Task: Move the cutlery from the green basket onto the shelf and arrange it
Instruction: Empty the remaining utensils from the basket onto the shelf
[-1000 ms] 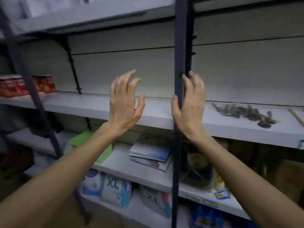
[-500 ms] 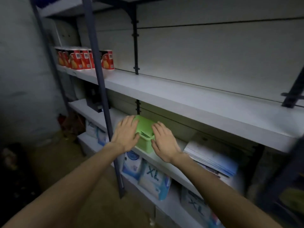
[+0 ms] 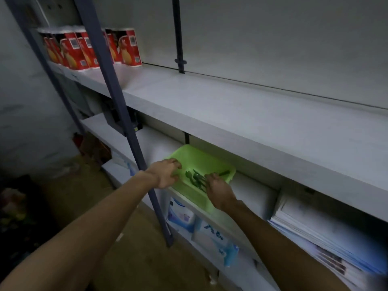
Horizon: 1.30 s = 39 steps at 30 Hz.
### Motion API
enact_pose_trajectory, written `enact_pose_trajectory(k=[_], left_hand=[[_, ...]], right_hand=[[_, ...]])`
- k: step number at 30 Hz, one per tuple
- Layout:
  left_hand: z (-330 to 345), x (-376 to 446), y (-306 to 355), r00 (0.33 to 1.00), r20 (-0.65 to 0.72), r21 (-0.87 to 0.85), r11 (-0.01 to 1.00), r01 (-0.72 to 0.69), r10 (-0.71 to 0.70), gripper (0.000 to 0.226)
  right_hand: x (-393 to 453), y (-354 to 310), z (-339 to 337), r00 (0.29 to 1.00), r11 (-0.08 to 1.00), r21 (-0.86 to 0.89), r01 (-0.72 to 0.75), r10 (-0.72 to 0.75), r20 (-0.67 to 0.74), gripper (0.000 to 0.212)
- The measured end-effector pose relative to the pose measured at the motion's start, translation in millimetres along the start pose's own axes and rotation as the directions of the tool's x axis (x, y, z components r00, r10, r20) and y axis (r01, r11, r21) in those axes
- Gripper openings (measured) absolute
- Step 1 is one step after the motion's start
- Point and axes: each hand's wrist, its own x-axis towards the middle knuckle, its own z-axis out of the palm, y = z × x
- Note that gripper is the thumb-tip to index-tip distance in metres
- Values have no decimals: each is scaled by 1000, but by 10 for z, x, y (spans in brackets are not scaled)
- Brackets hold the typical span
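Observation:
A light green basket [image 3: 201, 156] sits on the lower shelf, partly pulled out over the shelf's front edge. Several dark green pieces of cutlery [image 3: 194, 178] lie inside it. My left hand [image 3: 167, 173] rests on the basket's left rim with fingers spread. My right hand [image 3: 218, 190] reaches into the basket from the right, its fingertips touching the cutlery; whether it grips any piece is unclear. The wide white shelf [image 3: 231, 114] above the basket is bare in its middle.
Red snack canisters [image 3: 90, 49] stand at the far left of the upper shelf. A blue-grey upright post [image 3: 117, 101] crosses in front of my left wrist. Stacked papers [image 3: 327, 232] lie right of the basket. Blue-and-white packs [image 3: 214, 238] fill the shelf below.
The view has swung left and down to the basket. The basket, held closed-side-on by both hands before, now lies flat and my right hand reaches into it.

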Motion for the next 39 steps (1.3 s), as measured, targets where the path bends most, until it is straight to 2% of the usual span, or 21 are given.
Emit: enact_pose_trajectory(k=[3,6,8,11,16,20,24,28,30,32,34,36,39], left_hand=[[55,354,-154,998,54,-15,999,-37,38,52],[194,717,-232,984,109,-41,990,-136,140,51],[297,993,-282,964,183,-76,980,-184,195,53],[461,1365,-374,921,296,-106,967,-232,253,58],[652,1810,-517,824,401,-87,912,-400,399,75],[725,2109,-637,758,490,-22,876,-482,430,89],[807,2264,-701,753,471,97,821,-563,460,96],[983,2294,-710,737,449,147,772,-619,505,89],[1040,2285,-702,735,427,178,748,-640,527,78],[1067,2285,-694,733,409,214,724,-656,544,66],[1097,2273,-680,744,389,266,707,-655,543,57],[1107,2262,-665,756,381,311,696,-647,533,52],[1143,2282,-660,771,377,371,679,-634,514,47]], right_hand=[[292,114,16,996,995,56,-82,81,23,46],[488,164,81,990,992,1,-123,123,64,55],[627,207,188,987,978,-157,-140,150,57,61],[838,141,289,968,853,-479,-208,251,27,55],[1112,-34,481,833,680,-625,-382,546,85,49],[1131,-37,562,710,647,-502,-573,699,90,41],[1141,2,554,623,632,-257,-731,772,126,31],[1237,52,598,602,604,-11,-797,796,66,32],[1250,63,647,611,609,56,-791,783,112,40],[1232,75,700,606,609,58,-791,769,204,55],[1206,105,776,583,611,-13,-791,761,283,69],[1199,138,824,596,661,-90,-745,720,356,82],[1206,180,859,618,719,-199,-666,681,394,87]])
